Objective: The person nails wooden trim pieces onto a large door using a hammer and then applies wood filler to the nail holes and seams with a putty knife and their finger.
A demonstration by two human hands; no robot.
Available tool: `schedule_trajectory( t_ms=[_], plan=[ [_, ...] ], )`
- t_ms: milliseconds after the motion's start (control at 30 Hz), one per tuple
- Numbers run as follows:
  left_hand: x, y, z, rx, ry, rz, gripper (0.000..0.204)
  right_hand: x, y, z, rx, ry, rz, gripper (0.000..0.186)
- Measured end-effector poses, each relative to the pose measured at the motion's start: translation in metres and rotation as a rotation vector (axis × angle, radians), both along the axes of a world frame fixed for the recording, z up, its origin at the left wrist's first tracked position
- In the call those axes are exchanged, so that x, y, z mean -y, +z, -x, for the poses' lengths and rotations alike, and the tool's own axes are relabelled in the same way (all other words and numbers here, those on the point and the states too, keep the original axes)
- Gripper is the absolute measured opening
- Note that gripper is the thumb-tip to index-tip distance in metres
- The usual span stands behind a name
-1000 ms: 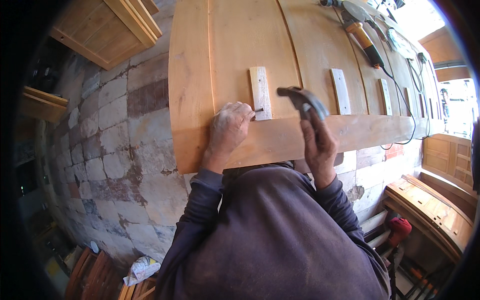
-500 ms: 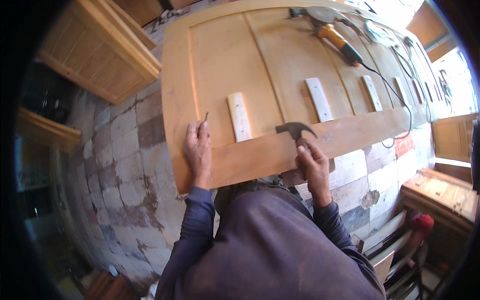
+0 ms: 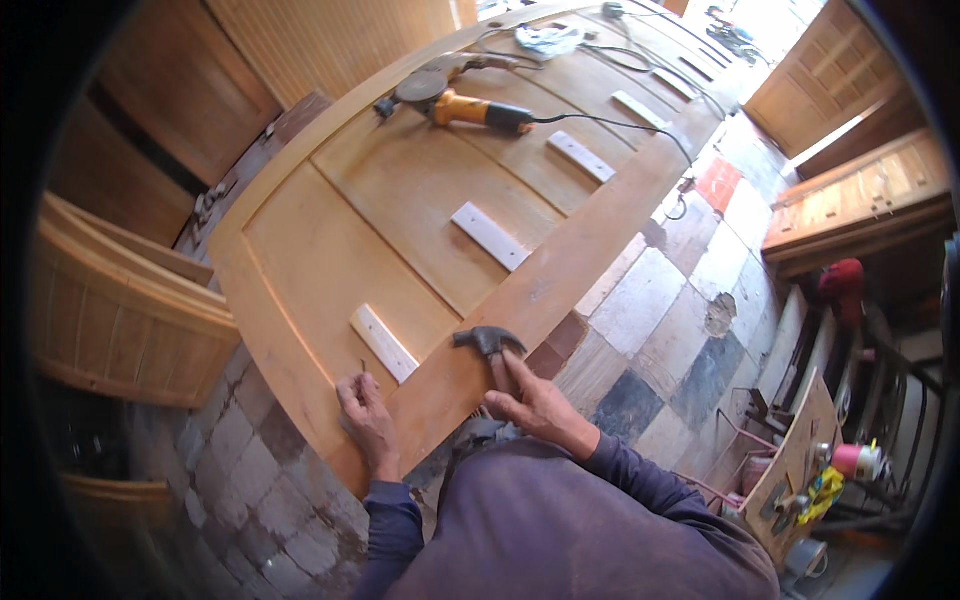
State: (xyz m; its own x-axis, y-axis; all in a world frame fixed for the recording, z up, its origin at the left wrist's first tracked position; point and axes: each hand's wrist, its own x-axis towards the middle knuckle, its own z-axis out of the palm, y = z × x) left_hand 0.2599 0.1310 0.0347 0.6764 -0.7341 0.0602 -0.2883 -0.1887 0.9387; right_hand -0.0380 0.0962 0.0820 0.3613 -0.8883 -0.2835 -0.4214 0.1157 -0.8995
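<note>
A large pale wooden door panel (image 3: 350, 230) lies across the middle, with white-painted or pale short strips (image 3: 490, 235) along its near rail. My left hand (image 3: 370, 415) pinches a thin nail (image 3: 362, 366) at the panel's near left end, just left of the closest strip (image 3: 384, 343). My right hand (image 3: 530, 405) grips a claw hammer (image 3: 485, 339) by its handle, its dark head over the rail to the right of that strip.
An orange angle grinder (image 3: 470, 110) with a cord and a crumpled cloth (image 3: 545, 38) lie on the panel. Wooden doors (image 3: 130, 310) stand at left and right. A cluttered board (image 3: 785, 480), a red object (image 3: 840, 285) and metal frames occupy the lower right above the tiled floor (image 3: 650, 310).
My view has swung rightward along the panel. My left hand has pulled the nail back from the nearest strip toward the left end; the hammer has lowered toward the rail.
</note>
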Motion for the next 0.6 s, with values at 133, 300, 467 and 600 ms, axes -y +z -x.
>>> schedule_trajectory(
  t_ms=[133,300,467,600],
  plan=[
    [0.010,0.023,0.045,0.490,-0.330,0.054,0.013,-0.015,-0.001,-0.008,-0.067,0.043,0.026,0.091],
    [0.030,0.032,0.093,0.431,-0.716,0.187,0.017,-0.039,0.000,-0.006,0.147,-0.144,-0.165,0.075],
    [0.041,0.025,0.106,0.573,-0.732,0.166,0.014,-0.086,-0.014,0.015,0.030,-0.425,-0.040,0.063],
    [0.049,0.019,0.125,0.644,-0.636,0.152,0.013,-0.130,-0.034,0.047,-0.108,-0.548,-0.104,0.064]
  ],
)
